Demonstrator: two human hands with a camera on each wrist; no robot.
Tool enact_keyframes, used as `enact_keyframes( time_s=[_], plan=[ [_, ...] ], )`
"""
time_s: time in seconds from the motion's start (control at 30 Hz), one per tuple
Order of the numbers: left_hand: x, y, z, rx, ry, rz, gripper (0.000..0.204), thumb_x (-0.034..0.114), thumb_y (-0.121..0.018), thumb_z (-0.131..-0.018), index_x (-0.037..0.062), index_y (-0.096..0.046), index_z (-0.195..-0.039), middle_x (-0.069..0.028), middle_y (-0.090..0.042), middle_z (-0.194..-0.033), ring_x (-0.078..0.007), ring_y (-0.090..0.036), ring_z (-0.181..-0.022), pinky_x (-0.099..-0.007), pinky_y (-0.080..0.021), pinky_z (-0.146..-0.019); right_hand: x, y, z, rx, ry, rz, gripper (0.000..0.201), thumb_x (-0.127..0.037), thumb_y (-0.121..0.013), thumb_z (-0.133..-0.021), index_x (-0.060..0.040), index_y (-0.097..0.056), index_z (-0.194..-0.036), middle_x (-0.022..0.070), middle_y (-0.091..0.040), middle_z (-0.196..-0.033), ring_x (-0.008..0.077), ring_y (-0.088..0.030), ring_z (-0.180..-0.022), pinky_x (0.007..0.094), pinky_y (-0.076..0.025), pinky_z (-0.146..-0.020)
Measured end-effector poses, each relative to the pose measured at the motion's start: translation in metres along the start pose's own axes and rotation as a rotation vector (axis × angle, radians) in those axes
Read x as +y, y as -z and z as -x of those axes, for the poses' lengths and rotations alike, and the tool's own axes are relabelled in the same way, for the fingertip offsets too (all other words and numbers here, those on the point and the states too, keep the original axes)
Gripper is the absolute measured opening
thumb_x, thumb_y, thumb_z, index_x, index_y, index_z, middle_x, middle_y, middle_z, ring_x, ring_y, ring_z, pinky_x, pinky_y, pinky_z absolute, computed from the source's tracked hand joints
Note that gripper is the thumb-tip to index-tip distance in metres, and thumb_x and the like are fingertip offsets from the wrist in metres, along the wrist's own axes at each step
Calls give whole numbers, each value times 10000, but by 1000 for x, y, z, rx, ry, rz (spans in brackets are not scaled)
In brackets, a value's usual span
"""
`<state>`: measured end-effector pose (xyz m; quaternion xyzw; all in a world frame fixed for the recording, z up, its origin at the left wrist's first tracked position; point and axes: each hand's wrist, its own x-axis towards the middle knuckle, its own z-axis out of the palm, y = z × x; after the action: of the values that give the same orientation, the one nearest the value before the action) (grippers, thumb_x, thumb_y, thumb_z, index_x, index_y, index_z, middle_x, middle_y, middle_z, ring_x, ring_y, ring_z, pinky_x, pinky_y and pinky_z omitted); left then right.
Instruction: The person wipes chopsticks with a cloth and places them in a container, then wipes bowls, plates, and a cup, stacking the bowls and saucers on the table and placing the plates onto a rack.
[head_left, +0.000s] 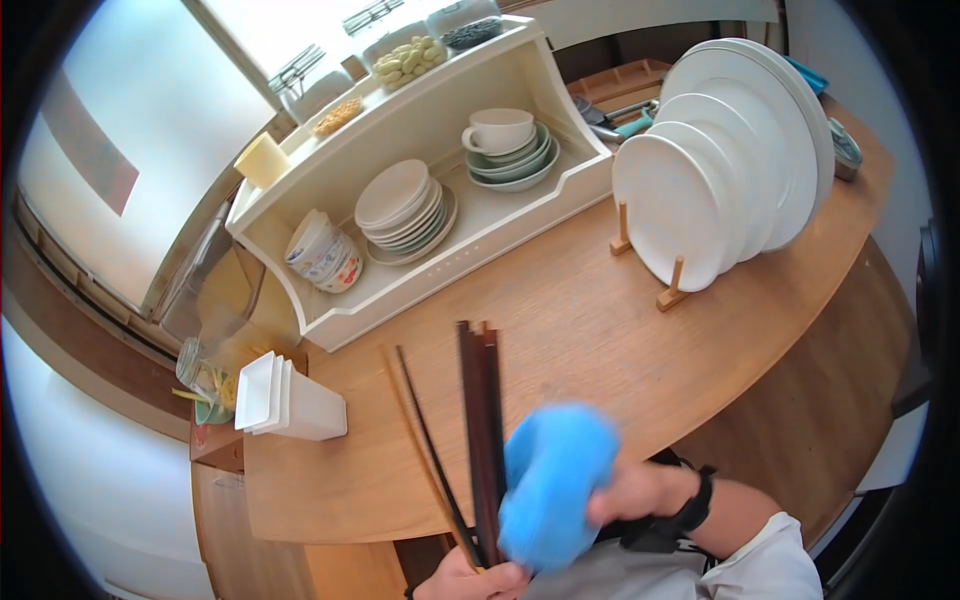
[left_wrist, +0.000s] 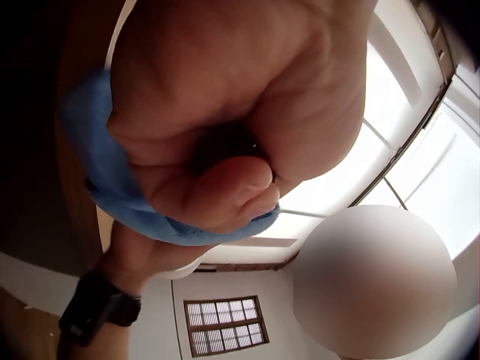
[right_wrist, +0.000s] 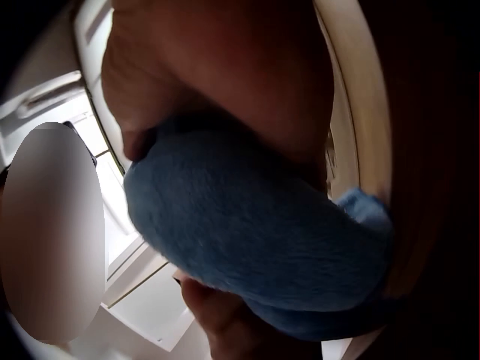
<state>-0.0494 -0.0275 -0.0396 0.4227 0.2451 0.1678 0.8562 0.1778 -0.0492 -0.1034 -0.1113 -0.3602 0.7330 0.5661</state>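
At the bottom of the head view my left hand (head_left: 470,580) grips a bundle of chopsticks (head_left: 481,430) near the lower ends. Most are dark brown and stand close together; a thin black one and a light wooden one splay out to the left. My right hand (head_left: 635,492) holds a bright blue cloth (head_left: 560,485), bunched up against the right side of the bundle just above the left hand. In the right wrist view the fuzzy cloth (right_wrist: 255,217) fills the space under the palm. The left fingers (left_wrist: 225,191) curl inward in the left wrist view.
Nested white containers (head_left: 310,405) stand on the wooden table (head_left: 400,500) at left. A cream shelf (head_left: 450,275) at the back holds bowls, stacked plates (head_left: 395,195) and a cup (head_left: 500,130). White plates (head_left: 665,210) stand in a wooden rack at right.
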Motion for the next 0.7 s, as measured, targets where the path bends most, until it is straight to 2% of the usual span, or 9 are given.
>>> enact_keyframes(
  time_s=[0.17, 0.23, 0.3, 0.33, 0.4, 0.47, 0.6, 0.67, 0.7],
  plan=[
    [-10, -7, -9, -104, 231, 13, 201, 201, -626, -925, 59, -484, -909, -23, -451, -612, -97, -388, -434, -252, -293, -389, -2, -26, -17, -216, -44, -80, 610, -242, -760, -825, -57, -480, -1334, 68, -575, -1258, 179, -521, -1184, 361, -395, -1037],
    [-13, -5, -12, -113, 291, 35, 206, 205, -626, -926, 60, -481, -904, -21, -450, -610, -96, -386, -431, -252, -293, -387, -9, -26, -18, -16, -188, 76, 734, -120, -801, -761, -32, -402, -1370, 124, -598, -1227, 202, -563, -1150, 378, -438, -1002],
    [-18, -5, -13, -115, 313, 54, 211, 209, -627, -927, 62, -479, -898, -19, -449, -608, -96, -384, -428, -253, -294, -384, -19, -28, -24, 139, -28, -56, 581, -56, -736, -791, -33, -464, -1304, 131, -622, -1167, 234, -589, -1115, 392, -454, -985],
    [-17, -9, -14, -150, 331, 73, 235, 220, -642, -918, 67, -471, -863, -10, -450, -594, -94, -384, -423, -254, -299, -378, -39, -30, -27, 231, 78, -176, 449, -85, -736, -816, -57, -553, -1225, 53, -635, -1115, 172, -607, -1037, 361, -499, -912],
    [-21, -7, -9, -131, 342, -13, 226, 194, -636, -919, 64, -469, -843, -3, -443, -573, -91, -388, -418, -245, -309, -377, -81, -21, -33, 309, 184, -111, 239, -148, -660, -877, -20, -626, -1075, 74, -675, -949, 158, -658, -843, 333, -553, -769],
    [-19, -6, -8, -145, 340, -62, 222, 186, -633, -921, 62, -468, -839, 2, -439, -566, -90, -387, -414, -241, -315, -378, -93, -15, -37, 296, 220, -81, 236, -160, -647, -886, -18, -624, -1074, 74, -674, -935, 154, -656, -822, 324, -550, -750],
    [-14, -8, -6, -25, 267, -251, 216, 170, -611, -928, 60, -471, -806, 22, -423, -544, -82, -381, -405, -236, -333, -382, -64, -23, -34, 218, 228, -286, 311, -209, -669, -885, -21, -595, -1122, 65, -663, -959, 145, -647, -836, 291, -538, -748],
    [-15, -6, -6, 61, 234, -221, 219, 168, -598, -932, 66, -473, -784, 33, -413, -543, -76, -370, -414, -231, -317, -389, -28, -43, -26, 489, 222, 177, 435, -248, -722, -854, -27, -556, -1189, 61, -640, -1047, 143, -624, -928, 308, -523, -809],
    [-22, 35, 3, -29, 558, -210, 199, 291, -614, -934, 105, -612, -1006, 33, -566, -836, -118, -526, -788, -297, -445, -845, 3, -46, -18, 388, 231, 587, 569, -278, -771, -813, -34, -504, -1252, 68, -612, -1107, 147, -596, -1004, 337, -501, -872]
  ],
)
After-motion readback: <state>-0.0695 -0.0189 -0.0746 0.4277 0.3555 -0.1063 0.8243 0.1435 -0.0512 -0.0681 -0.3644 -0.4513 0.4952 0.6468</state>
